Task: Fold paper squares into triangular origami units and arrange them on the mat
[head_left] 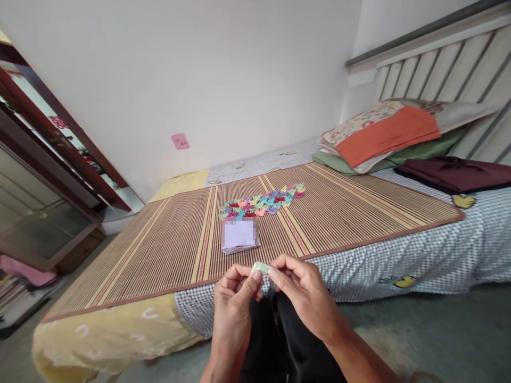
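Note:
A small folded piece of pale green paper (261, 267) is pinched between my two hands, above my lap at the bed's near edge. My left hand (236, 298) grips its left end with thumb and forefinger. At the right end, my right hand (297, 290) pinches the same paper, its other fingers curled in. Just beyond lies a stack of paper sheets (239, 235), lilac on top and partly blurred. Behind the stack, many small folded paper pieces (261, 203) in mixed colours lie in a long group on the woven mat (167, 250).
Pillows with an orange cover (393, 133) are piled at the right, beside a folded maroon cloth (459, 173). A white wall (239, 80) with a pink paper (180, 141) rises behind the bed. A cabinet (40, 202) stands at the left.

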Tool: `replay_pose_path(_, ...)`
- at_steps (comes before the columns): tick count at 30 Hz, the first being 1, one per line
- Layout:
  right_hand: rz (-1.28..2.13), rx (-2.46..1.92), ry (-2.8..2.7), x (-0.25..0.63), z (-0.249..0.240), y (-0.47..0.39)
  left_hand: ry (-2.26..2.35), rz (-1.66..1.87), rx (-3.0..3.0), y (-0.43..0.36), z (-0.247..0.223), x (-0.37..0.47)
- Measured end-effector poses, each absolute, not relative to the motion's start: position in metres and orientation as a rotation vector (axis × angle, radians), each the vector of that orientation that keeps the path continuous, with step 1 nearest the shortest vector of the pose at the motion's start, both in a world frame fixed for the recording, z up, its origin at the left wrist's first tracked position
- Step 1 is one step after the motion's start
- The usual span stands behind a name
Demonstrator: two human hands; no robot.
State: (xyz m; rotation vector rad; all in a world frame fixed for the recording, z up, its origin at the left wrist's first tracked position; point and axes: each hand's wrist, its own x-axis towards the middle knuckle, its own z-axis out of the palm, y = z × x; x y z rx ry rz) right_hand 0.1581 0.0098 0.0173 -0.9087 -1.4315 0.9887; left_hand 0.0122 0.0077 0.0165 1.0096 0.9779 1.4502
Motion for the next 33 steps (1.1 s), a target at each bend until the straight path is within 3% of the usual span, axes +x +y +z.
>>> replay_pose_path(21, 0.937, -0.876, -1.395, 0.163, 0.010, 0.008, 0.843, 1.288, 0.992, 0.007, 0.018, 0.017)
replay_pose_path(33, 1.118, -0.761, -1.262, 0.157, 0.014, 0.005, 0.851, 1.369, 1.070, 0.003, 0.008, 0.021)
